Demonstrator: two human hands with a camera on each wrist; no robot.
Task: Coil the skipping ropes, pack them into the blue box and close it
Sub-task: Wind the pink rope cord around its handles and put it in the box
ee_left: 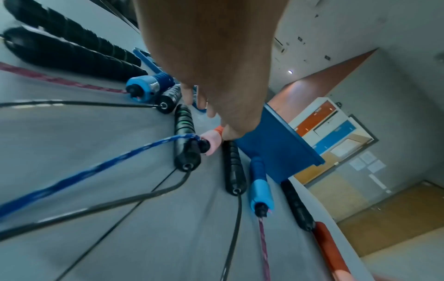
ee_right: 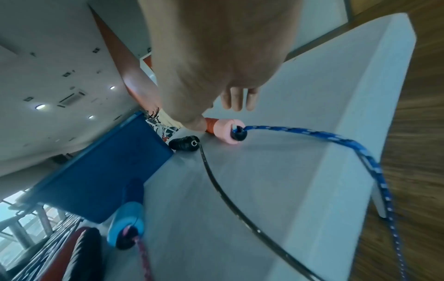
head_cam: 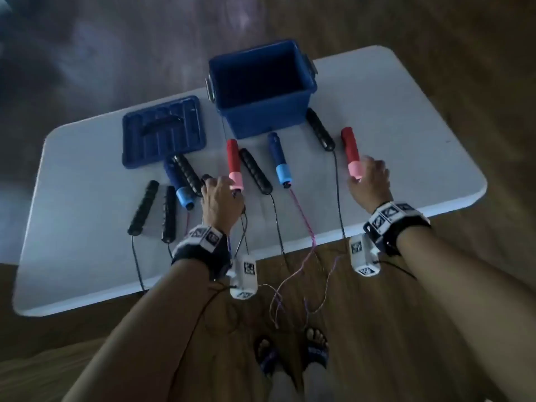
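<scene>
An open blue box (head_cam: 261,123) stands at the back middle of the white table (head_cam: 406,126), its lid (head_cam: 164,132) lying flat to the left. One skipping rope has two red handles with pink ends. My left hand (head_cam: 227,192) curls over the pink end of the left red handle (head_cam: 233,158), thumb on it (ee_left: 211,141). My right hand (head_cam: 364,175) holds the pink end of the right red handle (head_cam: 350,146) in the same way, thumb on its orange part (ee_right: 210,126). Both handles lie on the table. Their blue braided rope (ee_right: 336,140) runs off the near edge.
Several black ribbed handles (head_cam: 255,169) and two blue handles (head_cam: 280,161) lie in a row between the lid and my right hand. Their thin black and pink cords (head_cam: 304,221) hang over the near edge onto the wooden floor by my feet (head_cam: 290,352).
</scene>
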